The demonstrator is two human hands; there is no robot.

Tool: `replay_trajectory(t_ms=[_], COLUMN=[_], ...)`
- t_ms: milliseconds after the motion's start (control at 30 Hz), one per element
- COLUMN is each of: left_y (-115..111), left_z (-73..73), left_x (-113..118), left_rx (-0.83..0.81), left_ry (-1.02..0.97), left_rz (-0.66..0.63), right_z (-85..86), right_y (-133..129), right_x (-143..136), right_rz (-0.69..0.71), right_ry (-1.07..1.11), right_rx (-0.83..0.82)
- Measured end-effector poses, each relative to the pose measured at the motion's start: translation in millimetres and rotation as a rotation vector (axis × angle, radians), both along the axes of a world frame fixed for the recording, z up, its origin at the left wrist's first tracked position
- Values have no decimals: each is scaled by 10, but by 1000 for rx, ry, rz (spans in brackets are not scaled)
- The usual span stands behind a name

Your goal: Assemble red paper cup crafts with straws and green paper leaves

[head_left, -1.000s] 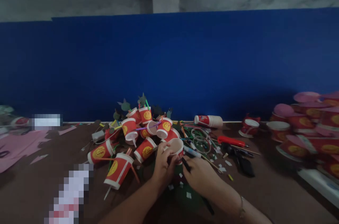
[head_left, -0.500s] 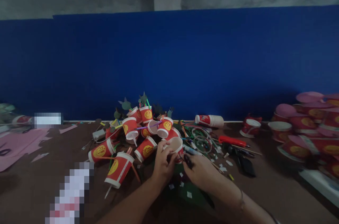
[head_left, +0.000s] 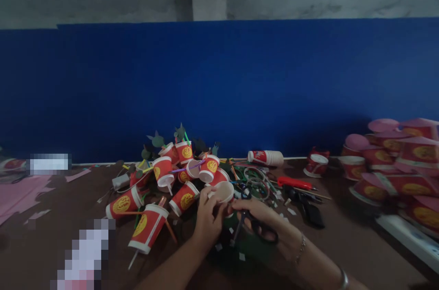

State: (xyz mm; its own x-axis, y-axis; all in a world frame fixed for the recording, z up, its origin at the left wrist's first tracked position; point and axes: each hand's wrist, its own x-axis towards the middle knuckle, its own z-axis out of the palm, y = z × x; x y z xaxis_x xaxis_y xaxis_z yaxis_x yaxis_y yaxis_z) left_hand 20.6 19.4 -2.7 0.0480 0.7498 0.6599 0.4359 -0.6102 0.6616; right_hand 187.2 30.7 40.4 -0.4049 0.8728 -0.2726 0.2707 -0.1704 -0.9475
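A red and white paper cup point(head_left: 224, 191) is tilted with its pale opening up, and my left hand point(head_left: 210, 214) is closed around its near left side. My right hand point(head_left: 262, 214) holds a pair of scissors with black handles point(head_left: 266, 231); the blades point down and to the left. The fingertips of that hand reach the cup's right side, where the detail is too small to make out. Just left of the held cup lies a red paper cup with a yellow emblem point(head_left: 185, 198). Small white paper scraps point(head_left: 242, 257) are scattered below my hands.
Several decorated cups with straws are piled at centre left. Behind my right hand lie coiled cords point(head_left: 256, 175), a stack of cups point(head_left: 265, 158), a red-handled tool point(head_left: 297, 183) and a black glue gun-like tool point(head_left: 312, 210). Cups with pink tops point(head_left: 384, 157) crowd the right, beside a white power strip point(head_left: 408, 239).
My right hand has turned, swinging the scissors so their handles show below the palm and the blades point downward. The left hand still holds the cup. The whole view has shifted slightly.
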Motion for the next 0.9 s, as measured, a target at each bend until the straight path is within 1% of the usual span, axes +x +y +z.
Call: replay_trajectory(t_ms=[67, 100, 133, 200, 267, 333, 400, 500, 600, 667, 767, 900], left_y=[-4, -7, -11, -19, -23, -24, -21, -18, -22, -28, -38, -48], left_z=[5, 8, 12, 18, 16, 7, -6, -22, -28, -28, -23, -13], left_x=[-9, -13, -16, -16, -9, -2, -1, -11, -23, -25, -23, -21], left_rx=[18, 25, 32, 42, 42, 46, 56, 86, 108, 114, 139, 167], left_ry=[5, 11, 16, 26, 26, 14, 5, 6, 18, 18, 5, 41], left_rz=[16, 19, 21, 27, 39, 48, 50, 61, 60, 42, 16, 41], right_z=[35, 55, 73, 97, 101, 84, 50, -24, -99, -132, -140, -54], right_y=[-44, -65, -82, -100, -96, -84, -82, -101, -118, -111, -71, -10], right_x=[13, 18, 22, 28, 27, 18, 2, -39, -93, -121, -122, -50], right_rz=[-22, -31, -33, -9, 16, 17, -11, -39, 23, 64, 59, 44], right_ry=[120, 198, 279, 444, 614, 700, 759, 882, 975, 938, 662, 349], right_rx=[-152, -201, -217, -275, -396, -490, -520, -493, -482, -440, -241, -13])
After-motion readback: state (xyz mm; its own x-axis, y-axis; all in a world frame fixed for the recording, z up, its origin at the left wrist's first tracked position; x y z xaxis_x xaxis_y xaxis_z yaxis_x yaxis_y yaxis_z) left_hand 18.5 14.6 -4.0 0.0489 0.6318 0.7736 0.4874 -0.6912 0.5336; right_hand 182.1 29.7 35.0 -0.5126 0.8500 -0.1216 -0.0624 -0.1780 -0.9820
